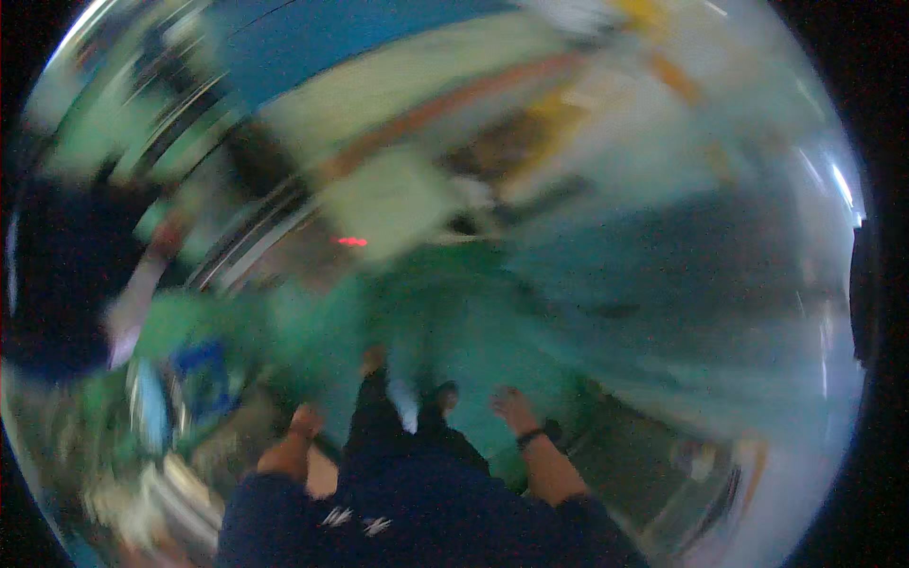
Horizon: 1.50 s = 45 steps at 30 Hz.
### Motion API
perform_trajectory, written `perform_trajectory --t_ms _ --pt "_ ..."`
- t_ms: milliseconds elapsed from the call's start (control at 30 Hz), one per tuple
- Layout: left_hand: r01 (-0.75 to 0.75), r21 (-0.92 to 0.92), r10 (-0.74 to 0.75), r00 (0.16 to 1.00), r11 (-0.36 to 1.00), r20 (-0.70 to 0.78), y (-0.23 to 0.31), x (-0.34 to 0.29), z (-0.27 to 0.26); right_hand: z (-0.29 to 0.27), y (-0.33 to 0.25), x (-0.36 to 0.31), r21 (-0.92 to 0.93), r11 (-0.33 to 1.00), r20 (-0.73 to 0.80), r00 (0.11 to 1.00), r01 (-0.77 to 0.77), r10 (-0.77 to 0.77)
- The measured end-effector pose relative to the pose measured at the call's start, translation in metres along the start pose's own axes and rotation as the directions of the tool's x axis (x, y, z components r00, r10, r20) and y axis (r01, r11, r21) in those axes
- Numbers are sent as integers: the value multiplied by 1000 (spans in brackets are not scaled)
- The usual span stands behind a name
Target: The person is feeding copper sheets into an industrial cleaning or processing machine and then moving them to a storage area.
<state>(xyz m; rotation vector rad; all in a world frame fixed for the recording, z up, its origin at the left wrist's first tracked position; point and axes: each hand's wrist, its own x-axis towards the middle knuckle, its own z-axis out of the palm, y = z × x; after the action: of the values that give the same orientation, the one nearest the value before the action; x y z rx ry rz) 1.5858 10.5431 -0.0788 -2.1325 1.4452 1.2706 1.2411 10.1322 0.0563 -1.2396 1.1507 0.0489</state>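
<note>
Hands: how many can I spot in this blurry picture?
3: the wearer's left hand below and left of centre, their right hand below and right of centre, and a blurred co-worker's hand at far left. Others may be hidden.

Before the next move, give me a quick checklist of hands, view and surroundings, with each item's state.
1. Both hands in view: ok; the bare left hand and the bare right hand, with a dark band around its wrist, both show.
2. Hands apart from each other: ok; a wide gap separates them.
3. Hands empty: cannot tell; I can make out nothing held, but both are blurred.
4. Sharp picture: not ok; the surroundings are smeared.
5. Green floor free of small obstacles: cannot tell, too blurred.
6. Nobody else nearby: not ok; a person in dark clothing is at the left.
</note>
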Motion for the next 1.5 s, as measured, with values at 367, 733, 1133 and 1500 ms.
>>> perform_trajectory --t_ms 367,733,1133,1500 --pt "-320 597 336 938 735 89 70 45 -75 -139 -17 -97 326 935 -466 884 142 28" --pt "-283 -431 289 956 857 -53 256 223 -275 -163 156 -203 645 681 -746 479 346 463" --pt "-766 38 764 633 642 -125 535 243 -389 -65 190 -252 698 249 -628 408 671 662" --pt "-874 226 900 395 430 -187 707 213 -412 -211 156 -197 357 922 -934 79 147 349"
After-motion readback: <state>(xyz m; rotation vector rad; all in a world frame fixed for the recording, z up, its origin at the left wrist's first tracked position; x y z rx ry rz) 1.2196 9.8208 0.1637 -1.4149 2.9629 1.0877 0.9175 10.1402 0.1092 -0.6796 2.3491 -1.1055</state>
